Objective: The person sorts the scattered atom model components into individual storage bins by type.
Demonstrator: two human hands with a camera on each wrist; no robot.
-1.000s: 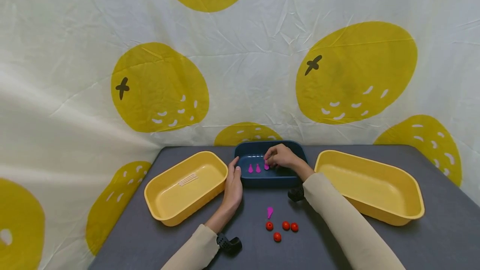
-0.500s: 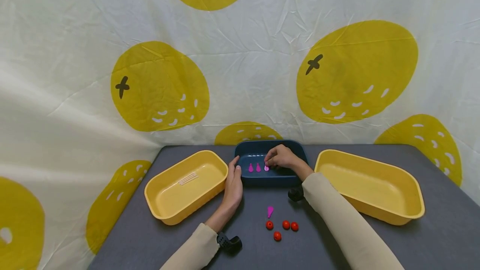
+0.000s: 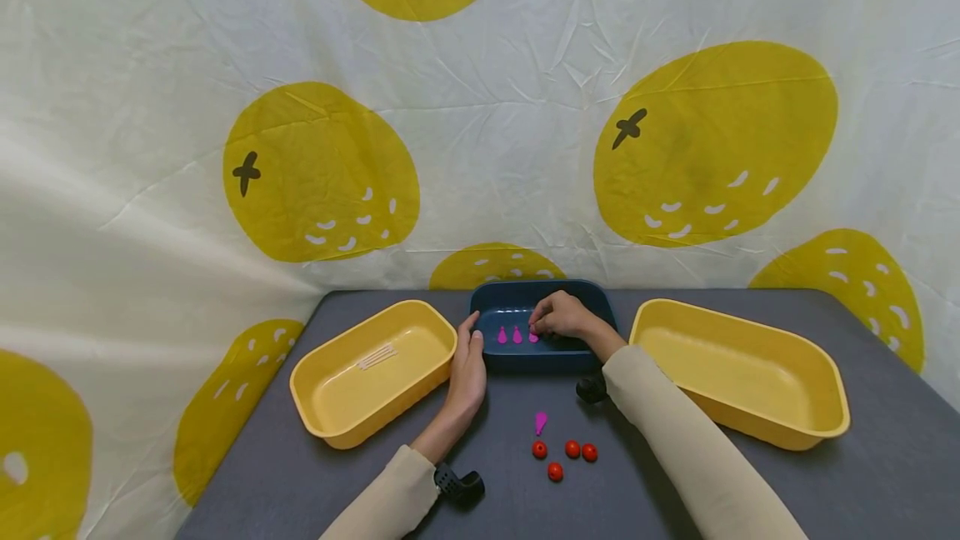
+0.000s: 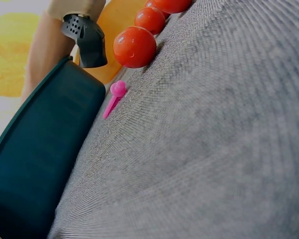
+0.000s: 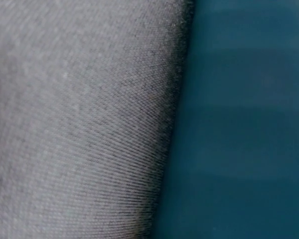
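Clock directions follow the head view, with 12 o'clock pointing away from the person. The right hand [image 3: 561,315] reaches into the blue tray [image 3: 510,363], thumb and fingers pinching a pink piece [image 3: 533,338] whose lower end shows at the hand's 8 o'clock. The left hand [image 3: 467,373] lies along the tray's 9 o'clock end, fingers extended and touching it, with the pinched piece at its 2 o'clock. Two pink pieces [image 3: 517,336] stand in a row inside the tray, at the pinched piece's 9 o'clock. A loose pink piece [image 3: 541,423] lies on the counter [image 3: 510,457], at the left hand's 4 o'clock and the right hand's 6 o'clock. Four red beads [image 3: 555,472] sit just nearer the person. At the left hand's 9 o'clock, a yellow tray [image 3: 337,407] holds pale sticks [image 3: 377,357]; a second yellow tray [image 3: 757,377] is at the right hand's 3 o'clock.
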